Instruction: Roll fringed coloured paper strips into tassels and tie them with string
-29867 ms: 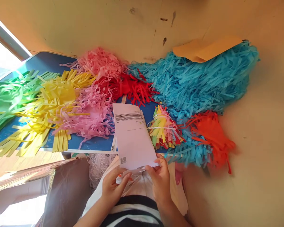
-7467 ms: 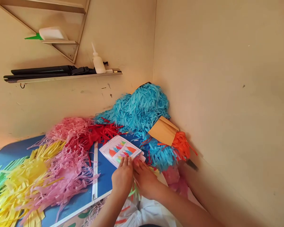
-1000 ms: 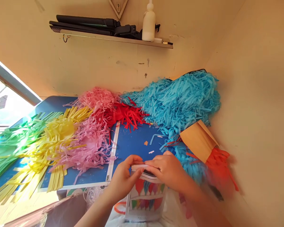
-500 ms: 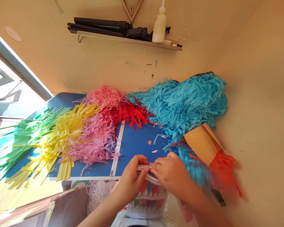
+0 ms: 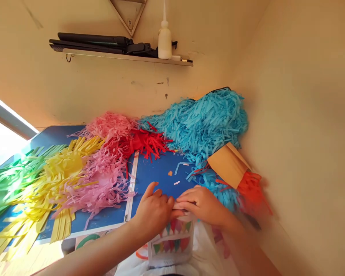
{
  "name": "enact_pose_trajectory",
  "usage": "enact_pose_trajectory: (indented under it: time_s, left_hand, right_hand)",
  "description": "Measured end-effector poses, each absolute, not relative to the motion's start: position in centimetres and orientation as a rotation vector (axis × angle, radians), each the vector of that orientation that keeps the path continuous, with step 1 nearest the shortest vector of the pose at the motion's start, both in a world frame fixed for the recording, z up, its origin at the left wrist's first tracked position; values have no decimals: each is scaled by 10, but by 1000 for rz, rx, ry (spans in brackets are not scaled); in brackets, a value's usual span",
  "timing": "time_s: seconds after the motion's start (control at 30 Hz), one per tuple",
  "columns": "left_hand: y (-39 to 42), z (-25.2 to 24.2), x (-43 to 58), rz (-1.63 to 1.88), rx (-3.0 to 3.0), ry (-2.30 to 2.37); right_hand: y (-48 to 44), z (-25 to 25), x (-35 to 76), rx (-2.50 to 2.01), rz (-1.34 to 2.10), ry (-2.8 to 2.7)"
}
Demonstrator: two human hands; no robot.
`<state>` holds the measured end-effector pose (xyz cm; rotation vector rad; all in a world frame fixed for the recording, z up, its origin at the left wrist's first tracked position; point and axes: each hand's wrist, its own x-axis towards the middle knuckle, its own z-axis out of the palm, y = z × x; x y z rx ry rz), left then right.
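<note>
1. Tassel-printed packet (image 5: 172, 243) rests over the white-clothed lap (image 5: 202, 251), its top edge between both hands; the pale, smooth face shows rows of coloured pennant-like tassels. The lap probably props it.
2. Left hand (image 5: 155, 211), at 11 o'clock from the packet, curls its fingers in and appears to grip that edge, one digit raised, fingertips hidden. Right hand (image 5: 202, 205), at 1, pinches the same edge, likely steadying it from the other side.
3. Blue table (image 5: 152, 180), at 12, looks smooth and hard; a small white scrap (image 5: 176, 183) lies on it.
4. Brown envelope (image 5: 227, 165), at 1, stiff and creased, partly covers orange-red fringe (image 5: 251, 188).
5. Green fringe (image 5: 17, 168) and yellow fringe (image 5: 60, 168) lie at 10, lilac fringe (image 5: 103, 176) nearer 11, pink fringe (image 5: 112, 124) and red fringe (image 5: 149, 142) beyond, shaggy blue fringe (image 5: 209, 122) past 12: thin, papery strips, grouped by colour, perhaps against tangling.
6. Narrow shelf (image 5: 112, 57), past 11, carries a slim black flat iron (image 5: 92, 40) lengthwise, presumably because it is shallow, and an upright nozzle bottle (image 5: 165, 44).
</note>
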<state>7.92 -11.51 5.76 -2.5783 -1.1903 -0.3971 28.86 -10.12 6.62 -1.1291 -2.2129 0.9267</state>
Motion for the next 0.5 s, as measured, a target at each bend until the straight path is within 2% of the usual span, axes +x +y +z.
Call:
enact_pose_trajectory:
  time_s: [0.17,0.4,0.5]
  left_hand:
    - [-111,58,73,-230,-2546,-1192]
    - [-101,81,89,234,-2883,-983]
    - [-99,86,93,330,-2955,-1046]
  right_hand:
    - [-123,33,305,-1333,1278,-1606]
    - [-141,38,297,-1282,1182,-1633]
    - [-143,40,297,-1265,1157,-1649]
